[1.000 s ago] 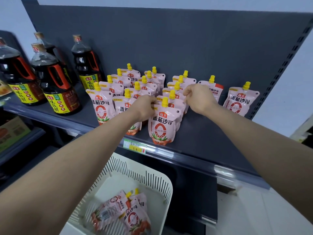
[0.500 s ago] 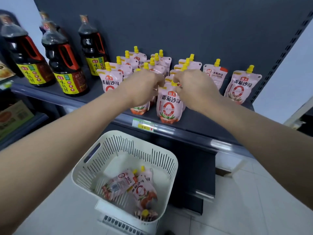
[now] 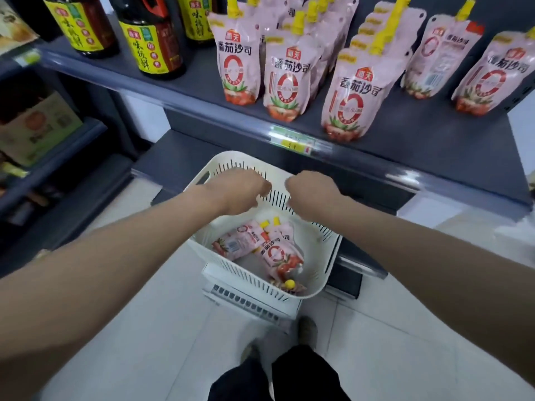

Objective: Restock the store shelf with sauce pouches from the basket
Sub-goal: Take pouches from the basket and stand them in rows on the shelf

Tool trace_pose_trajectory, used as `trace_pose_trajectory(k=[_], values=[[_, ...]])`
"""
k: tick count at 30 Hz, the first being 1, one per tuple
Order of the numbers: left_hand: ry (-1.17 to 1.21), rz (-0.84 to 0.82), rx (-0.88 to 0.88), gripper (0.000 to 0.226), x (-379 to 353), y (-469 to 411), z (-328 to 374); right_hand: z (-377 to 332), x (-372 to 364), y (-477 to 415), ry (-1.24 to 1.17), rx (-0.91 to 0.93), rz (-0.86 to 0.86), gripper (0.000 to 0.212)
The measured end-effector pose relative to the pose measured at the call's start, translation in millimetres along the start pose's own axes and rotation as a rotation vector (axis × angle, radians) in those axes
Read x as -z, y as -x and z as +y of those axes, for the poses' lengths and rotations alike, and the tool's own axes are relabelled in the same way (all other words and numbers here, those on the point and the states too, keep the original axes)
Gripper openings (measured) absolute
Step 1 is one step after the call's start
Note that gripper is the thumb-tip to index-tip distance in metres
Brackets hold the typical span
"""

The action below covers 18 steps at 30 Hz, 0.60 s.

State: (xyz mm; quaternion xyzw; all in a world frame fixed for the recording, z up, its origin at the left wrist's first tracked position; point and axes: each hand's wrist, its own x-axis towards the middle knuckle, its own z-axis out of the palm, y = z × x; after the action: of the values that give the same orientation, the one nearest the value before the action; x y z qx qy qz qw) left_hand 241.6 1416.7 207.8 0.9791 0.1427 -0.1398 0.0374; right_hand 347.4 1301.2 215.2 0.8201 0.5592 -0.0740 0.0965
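The left hand (image 3: 240, 193) and right hand (image 3: 314, 195) hang side by side over the white basket (image 3: 199, 180), fingers loosely bent downward, holding nothing. Just below them, at least three sauce pouches (image 3: 276, 251) lie heaped inside it. Beyond the hands, five front pouches (image 3: 351, 96) stand on the shelf (image 3: 434, 146), more behind, beside three dark bottles (image 3: 150, 39).

Bare arms (image 3: 115, 256) — black trousers (image 3: 307, 371), 2 brownish shoes (image 3: 307, 329)
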Motion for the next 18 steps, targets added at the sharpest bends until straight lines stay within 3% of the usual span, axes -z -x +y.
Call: trace_pose_trajectory(k=[6,9,11,15,18], values=[[0.116,-0.187,0.108,0.035,-64,-23,-26,-11,-71,-41,-0.178,-0.089,-0.189,0.006],[0.181,-0.259,0.150,0.035,-95,-42,-31,-7,-114,-58,-0.277,-0.161,-0.285,0.030],[0.215,-0.310,0.168,0.036,-117,-57,-32,-4,-139,-67,-0.336,-0.194,-0.349,0.033],[0.248,-0.431,0.211,0.044,-160,-84,-36,-3,-170,-82,-0.372,-0.243,-0.452,0.010],[0.207,-0.528,0.232,0.043,-187,-98,-31,-5,-192,-93,-0.405,-0.335,-0.557,0.033]])
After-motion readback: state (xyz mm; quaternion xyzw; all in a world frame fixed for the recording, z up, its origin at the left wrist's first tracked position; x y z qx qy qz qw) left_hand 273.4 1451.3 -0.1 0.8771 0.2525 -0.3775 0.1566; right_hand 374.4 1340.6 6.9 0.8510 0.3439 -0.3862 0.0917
